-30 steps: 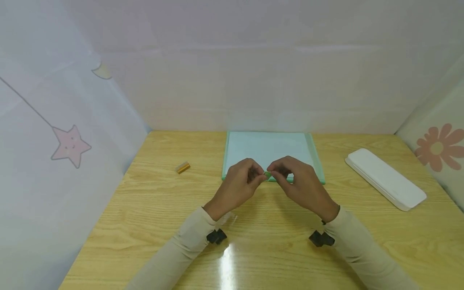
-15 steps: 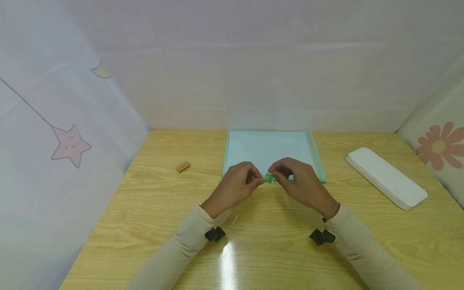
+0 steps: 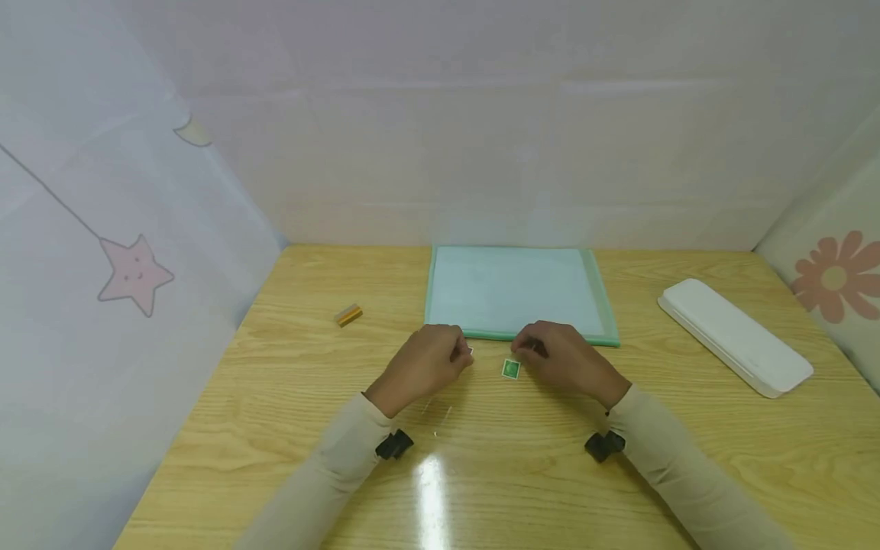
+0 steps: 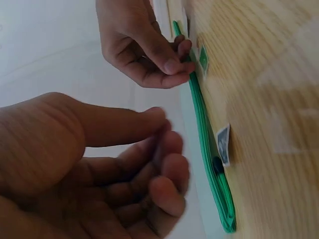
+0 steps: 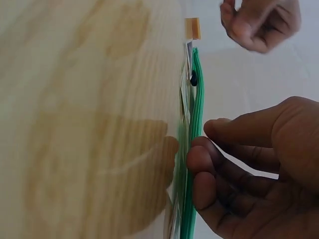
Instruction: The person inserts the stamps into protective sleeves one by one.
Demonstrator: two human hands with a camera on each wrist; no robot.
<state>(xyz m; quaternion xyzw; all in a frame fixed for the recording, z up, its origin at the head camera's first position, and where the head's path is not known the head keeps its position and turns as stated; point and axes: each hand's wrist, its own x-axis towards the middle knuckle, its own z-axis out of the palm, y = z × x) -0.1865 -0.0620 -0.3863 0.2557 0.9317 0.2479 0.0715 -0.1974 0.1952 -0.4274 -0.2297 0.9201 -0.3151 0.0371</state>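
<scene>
A small green stamp with a white border lies on the wooden table, just in front of the zip pouch. Close to its right side is my right hand, thumb and fingers bent with a small gap and nothing seen between them. My left hand hovers further left, fingers loosely curled, also holding nothing visible. Beneath it, a dark grey picture stamp with a white border lies beside the pouch's green zip edge. In the head view the left fingers hide most of that stamp.
A white oblong case lies on the right of the table. Towards the left is a small orange-and-grey block. Some clear plastic film lies by the left wrist. Fabric walls close off the back and sides.
The green stamp, held between both hands before, now lies on the table. Both hands have come down towards the front and parted, the left moving further left.
</scene>
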